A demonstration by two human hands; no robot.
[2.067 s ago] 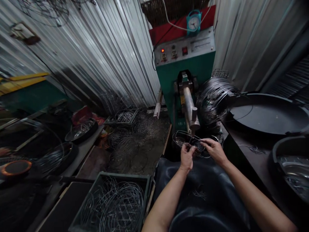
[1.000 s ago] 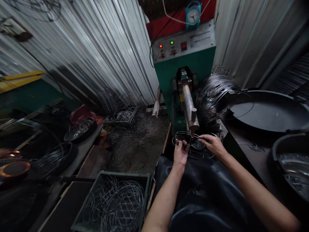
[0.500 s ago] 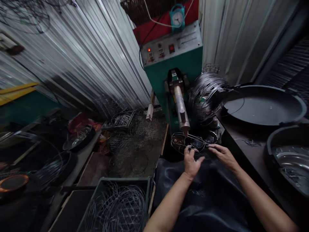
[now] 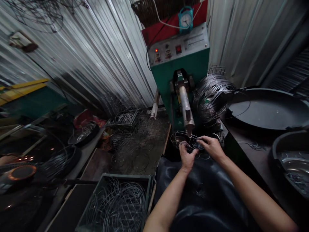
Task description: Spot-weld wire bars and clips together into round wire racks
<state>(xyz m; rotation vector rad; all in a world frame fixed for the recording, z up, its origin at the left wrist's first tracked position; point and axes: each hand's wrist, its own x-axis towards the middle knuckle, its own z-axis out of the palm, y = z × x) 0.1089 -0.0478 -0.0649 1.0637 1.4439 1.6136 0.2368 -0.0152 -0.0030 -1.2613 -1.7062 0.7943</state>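
Below the tip of the welding machine's metal electrode arm point(image 4: 187, 111), a round wire frame point(image 4: 174, 132) is held between my two hands. My left hand point(image 4: 187, 158) pinches the near side of its rim. My right hand point(image 4: 211, 148) has its thumb and fingers closed at the frame's right side, near a thin wire piece under the electrode tip. Whether the tip touches the wire I cannot tell. Dark bowls with small metal bits lie beneath, partly hidden by the frame and my fingers. A black apron point(image 4: 200, 196) covers my lap.
The green machine point(image 4: 159, 75) stands ahead, with a wire coil point(image 4: 214, 96) at its right. A crate point(image 4: 102, 176) of wire rings is at lower left. Large dark pans point(image 4: 265, 109) line the right-hand bench. At far left a co-worker's hand point(image 4: 6, 159) is near sparks.
My right hand has come left, closer to my left hand and the electrode tip. The left fingers have drawn together on the rim. Sparks now show at far left, and the view has shifted slightly.
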